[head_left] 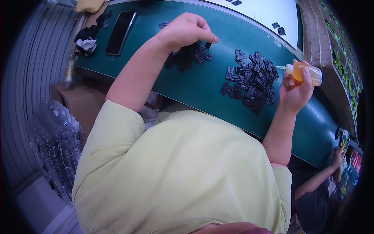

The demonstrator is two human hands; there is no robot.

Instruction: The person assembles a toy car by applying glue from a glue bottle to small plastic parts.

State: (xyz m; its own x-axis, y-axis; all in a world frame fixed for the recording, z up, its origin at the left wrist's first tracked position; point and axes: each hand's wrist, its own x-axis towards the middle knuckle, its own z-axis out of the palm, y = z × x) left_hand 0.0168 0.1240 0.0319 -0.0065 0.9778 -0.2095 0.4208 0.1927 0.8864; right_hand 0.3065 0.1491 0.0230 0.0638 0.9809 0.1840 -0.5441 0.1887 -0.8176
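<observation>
My right hand (297,91) is wrapped round a clear squeeze bottle (309,75) of amber liquid. The bottle lies tilted on its side, its thin nozzle pointing left toward a heap of small flat black parts (255,76). Over on the left, my left hand (189,30) is closed in a pinch, with one small black part (208,45) at its fingertips. Below that hand is a second pile of black parts (187,58), partly hidden by the wrist and forearm.
Both piles sit on a green work table (167,85). A phone (120,33) lies at the left, near a crumpled cloth (86,45). Beyond is a white board (269,15) with a few black parts. Cardboard (317,39) edges the right side. A co-worker's hand (338,156) is at far right.
</observation>
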